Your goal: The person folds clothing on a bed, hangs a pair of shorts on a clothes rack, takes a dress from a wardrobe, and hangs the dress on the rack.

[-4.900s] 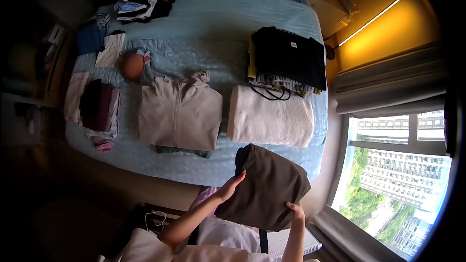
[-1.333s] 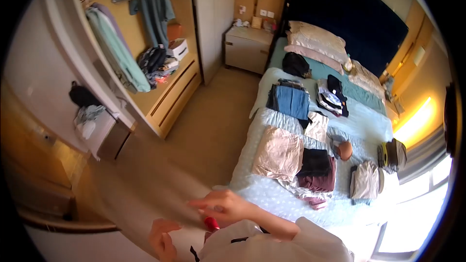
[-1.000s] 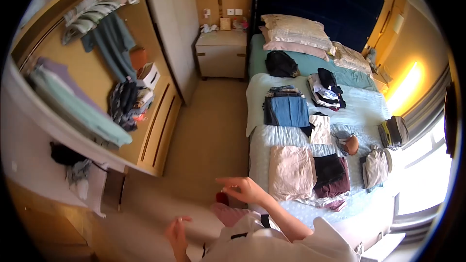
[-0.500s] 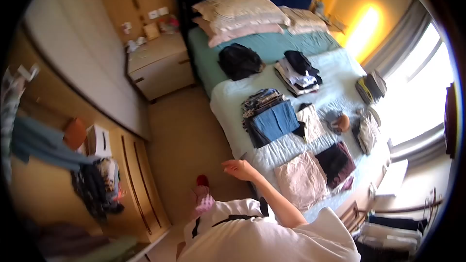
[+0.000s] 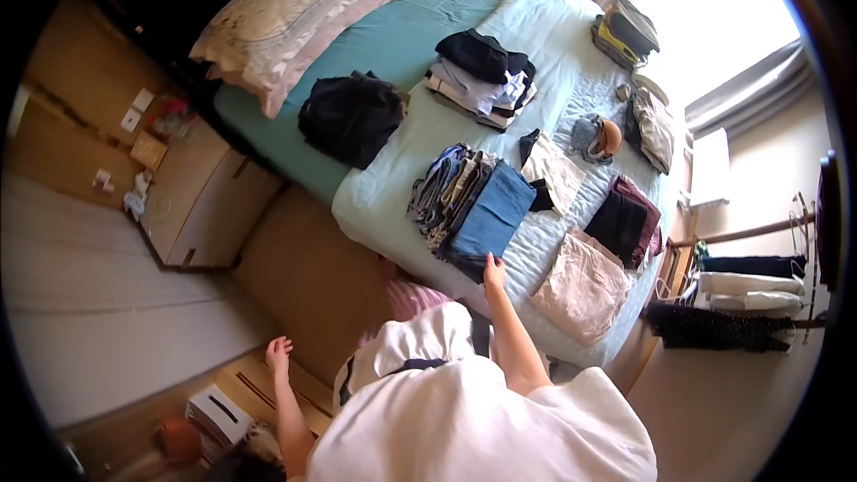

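My right hand [image 5: 494,271] is at the near edge of the folded blue trousers [image 5: 494,210], its fingertips touching or just short of the cloth. Its fingers look slightly apart, with nothing visibly held. The trousers lie at the right end of a row of folded clothes [image 5: 444,192] with patterned and dark pieces. Away from the bed, my left hand [image 5: 278,353] hangs at the lower left, above the floor and drawers, fingers loosely spread and holding nothing.
On the bed [image 5: 379,205] are a black bundle [image 5: 353,116], a folded pile [image 5: 482,76], a pale pink garment [image 5: 582,286], dark folded clothes [image 5: 625,221] and a bra [image 5: 596,138]. A nightstand [image 5: 201,192] stands left; a clothes rack [image 5: 750,295] is at right.
My view has turned and moved closer to the bed. My right hand has gone from beside the bed to the blue trousers' edge. My left hand has come into view.
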`<state>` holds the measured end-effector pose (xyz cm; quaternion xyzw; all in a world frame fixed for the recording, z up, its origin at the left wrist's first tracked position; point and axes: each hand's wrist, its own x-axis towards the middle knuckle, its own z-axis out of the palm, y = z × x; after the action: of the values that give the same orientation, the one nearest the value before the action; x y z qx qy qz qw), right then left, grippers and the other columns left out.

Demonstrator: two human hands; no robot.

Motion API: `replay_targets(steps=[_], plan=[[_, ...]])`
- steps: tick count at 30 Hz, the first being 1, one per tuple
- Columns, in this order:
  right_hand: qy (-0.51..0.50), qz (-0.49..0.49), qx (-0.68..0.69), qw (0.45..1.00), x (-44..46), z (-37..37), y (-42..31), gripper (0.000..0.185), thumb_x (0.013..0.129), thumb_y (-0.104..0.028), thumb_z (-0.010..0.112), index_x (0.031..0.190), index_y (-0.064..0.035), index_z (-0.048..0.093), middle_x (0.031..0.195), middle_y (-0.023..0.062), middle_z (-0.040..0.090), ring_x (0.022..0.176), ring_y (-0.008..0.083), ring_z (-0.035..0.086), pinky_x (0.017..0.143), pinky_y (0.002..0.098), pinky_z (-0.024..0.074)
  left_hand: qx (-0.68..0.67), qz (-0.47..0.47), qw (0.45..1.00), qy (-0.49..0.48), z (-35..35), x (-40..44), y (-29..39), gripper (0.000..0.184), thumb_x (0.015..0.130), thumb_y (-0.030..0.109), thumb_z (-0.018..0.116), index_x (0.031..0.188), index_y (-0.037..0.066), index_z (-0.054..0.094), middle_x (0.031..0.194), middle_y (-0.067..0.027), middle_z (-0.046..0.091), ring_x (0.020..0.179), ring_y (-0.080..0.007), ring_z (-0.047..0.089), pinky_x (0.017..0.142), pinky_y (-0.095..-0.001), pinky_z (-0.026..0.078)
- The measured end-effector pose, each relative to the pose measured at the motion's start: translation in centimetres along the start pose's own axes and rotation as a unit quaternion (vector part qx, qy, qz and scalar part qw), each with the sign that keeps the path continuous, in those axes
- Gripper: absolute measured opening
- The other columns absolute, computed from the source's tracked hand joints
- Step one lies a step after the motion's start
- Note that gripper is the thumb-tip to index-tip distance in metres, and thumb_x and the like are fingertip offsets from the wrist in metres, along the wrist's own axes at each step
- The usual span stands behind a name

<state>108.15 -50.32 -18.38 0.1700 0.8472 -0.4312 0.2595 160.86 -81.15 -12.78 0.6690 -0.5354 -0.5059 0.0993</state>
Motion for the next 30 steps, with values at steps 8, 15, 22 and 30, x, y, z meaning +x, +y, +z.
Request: replay_targets(steps=[8, 15, 22, 30], plan=[[-0.013, 0.265, 0.245, 0.932, -2.1, -2.1, -1.4, 0.074, 0.065, -0.044, 0.079, 0.123, -0.0112, 0.048, 0.120, 0.0055, 0.052, 0.110, 0.0208, 0.046, 0.078, 0.0443, 0.0422, 0.115, 0.070, 0.962, -0.239, 6.8, 4.5, 20.1, 0.023, 0.093, 0.020, 0.049, 0.106, 0.003, 0.059, 0.095, -0.0075, 0.065, 0.080, -0.0124, 0.061, 0.071, -0.0254, 0.048], [-0.048, 0.117, 0.403, 0.907, -5.9, -6.5, -7.7, 0.033, 0.072, -0.020, 0.071, 0.098, -0.0048, 0.058, 0.084, 0.0046, 0.062, 0.076, 0.0168, 0.060, 0.071, 0.0310, 0.0494, 0.113, 0.207, 0.911, -0.337, 11.8, 8.6, 34.3, 0.022, 0.093, 0.014, 0.049, 0.106, 0.000, 0.058, 0.097, -0.0103, 0.064, 0.087, -0.0137, 0.061, 0.079, -0.0253, 0.048], [-0.060, -0.083, 0.633, 0.768, -19.0, -7.3, -19.1, 0.048, 0.072, -0.004, 0.057, 0.119, 0.0020, 0.049, 0.110, 0.0134, 0.059, 0.099, 0.0269, 0.059, 0.088, 0.0374, 0.0482, 0.124, 0.156, 0.788, -0.583, 25.2, 2.0, 45.3, 0.042, 0.092, 0.040, 0.047, 0.119, 0.008, 0.052, 0.108, -0.0061, 0.061, 0.096, -0.0189, 0.059, 0.088, -0.0278, 0.042], [-0.031, -0.266, 0.668, 0.694, -28.5, -3.9, -15.1, 0.062, 0.071, -0.009, 0.061, 0.129, -0.0012, 0.040, 0.127, 0.0142, 0.049, 0.118, 0.0276, 0.048, 0.099, 0.0375, 0.0378, -0.037, -0.057, 0.628, -0.775, 26.1, -10.9, 53.6, 0.046, 0.084, 0.028, 0.065, 0.118, 0.004, 0.047, 0.102, -0.0062, 0.061, 0.085, -0.0190, 0.063, 0.072, -0.0347, 0.053]])
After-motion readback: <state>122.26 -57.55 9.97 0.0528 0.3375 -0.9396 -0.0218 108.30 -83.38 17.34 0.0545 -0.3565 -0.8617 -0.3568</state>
